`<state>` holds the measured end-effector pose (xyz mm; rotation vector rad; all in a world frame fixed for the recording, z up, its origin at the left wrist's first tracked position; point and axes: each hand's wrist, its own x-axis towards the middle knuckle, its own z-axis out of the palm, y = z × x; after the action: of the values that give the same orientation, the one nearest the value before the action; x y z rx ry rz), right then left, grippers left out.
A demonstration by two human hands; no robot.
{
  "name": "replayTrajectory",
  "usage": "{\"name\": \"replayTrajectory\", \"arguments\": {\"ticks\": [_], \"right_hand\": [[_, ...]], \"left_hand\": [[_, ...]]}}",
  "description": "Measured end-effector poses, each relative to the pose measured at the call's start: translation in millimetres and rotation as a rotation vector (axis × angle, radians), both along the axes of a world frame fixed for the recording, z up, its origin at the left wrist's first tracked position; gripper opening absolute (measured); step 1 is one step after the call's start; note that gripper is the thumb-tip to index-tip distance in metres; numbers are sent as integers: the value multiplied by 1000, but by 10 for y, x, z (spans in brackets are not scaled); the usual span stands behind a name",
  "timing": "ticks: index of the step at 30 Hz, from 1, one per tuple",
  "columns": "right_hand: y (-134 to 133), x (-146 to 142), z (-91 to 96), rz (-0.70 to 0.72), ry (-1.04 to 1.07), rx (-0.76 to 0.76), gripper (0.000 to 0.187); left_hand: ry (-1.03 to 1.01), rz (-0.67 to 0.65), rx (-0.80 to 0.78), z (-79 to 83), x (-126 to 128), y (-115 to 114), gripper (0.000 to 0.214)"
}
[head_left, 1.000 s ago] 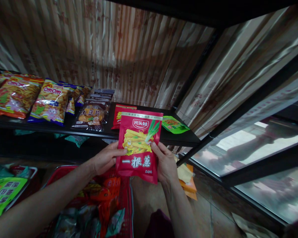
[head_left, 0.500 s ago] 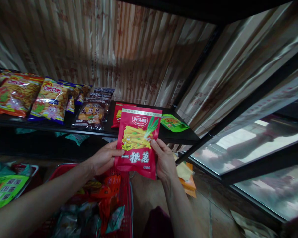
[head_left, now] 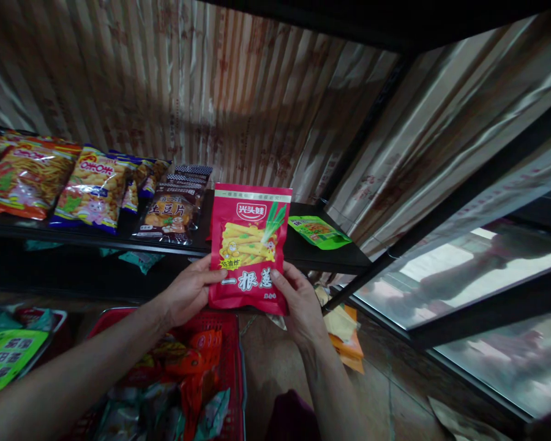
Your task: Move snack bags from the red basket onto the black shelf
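Observation:
Both my hands hold a red snack packet (head_left: 249, 245) upright at the front edge of a black shelf (head_left: 303, 254). My left hand (head_left: 189, 295) grips its lower left edge, thumb on the front. Gripping its lower right corner is my right hand (head_left: 297, 301). The packet shows yellow sticks and a green onion, and hides whatever lies on the shelf behind it. A green packet (head_left: 318, 231) lies flat on the shelf to its right.
Left along the shelf lie a dark packet (head_left: 169, 214), a blue-and-yellow packet (head_left: 94, 188) and an orange one (head_left: 27, 177). A red basket (head_left: 229, 367) full of snack bags stands below my arms. Orange packets (head_left: 346, 343) sit lower right. A glass door (head_left: 463, 275) is at the right.
The red packet has risen and moved forward toward the shelf, both hands still on it. It now covers the red packet that showed behind it on the shelf.

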<state>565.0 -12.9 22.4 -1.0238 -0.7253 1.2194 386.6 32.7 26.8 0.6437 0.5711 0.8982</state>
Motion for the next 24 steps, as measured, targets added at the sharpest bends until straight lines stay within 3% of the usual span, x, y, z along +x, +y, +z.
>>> {"name": "replayTrajectory", "arguments": {"ticks": [5,12,15,24], "right_hand": [[0,40,-3,-59,26,-31,36],[48,74,-38,-149,78,-35,38],[50,85,-48,-152,71,-33,38],[-18,49,9,59,-2,53,42]], "left_hand": [[-11,16,-7,-52,92,-33,43],[-13,-113,44,-23,118,-72,43],[2,-103,52,-20,127,-60,45],[44,32,58,112,148,57,46]]}}
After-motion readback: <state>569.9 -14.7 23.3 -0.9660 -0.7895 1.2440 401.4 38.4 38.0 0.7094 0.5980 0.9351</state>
